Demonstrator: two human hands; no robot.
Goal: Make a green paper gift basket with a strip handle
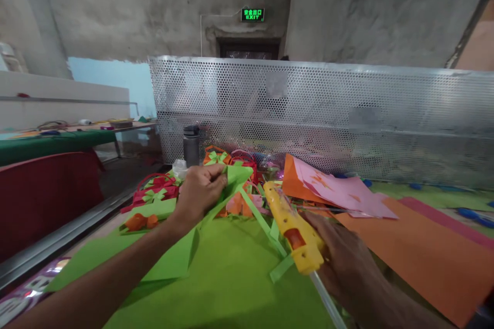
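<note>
My left hand pinches a folded piece of green felt, holding it above the table. My right hand is wrapped round a yellow hot glue gun, its nozzle pointing up and away toward the green piece but apart from it. A clear glue stick sticks out of the gun's back end. Narrow green strips hang and lie between the two hands. Below them spreads a large green sheet. The fingertips of my right hand are partly hidden behind the gun.
Small red bags with green bows and an orange bow lie at left. A grey bottle stands behind. Pink sheets and orange sheets cover the right side. A perforated metal panel closes off the back.
</note>
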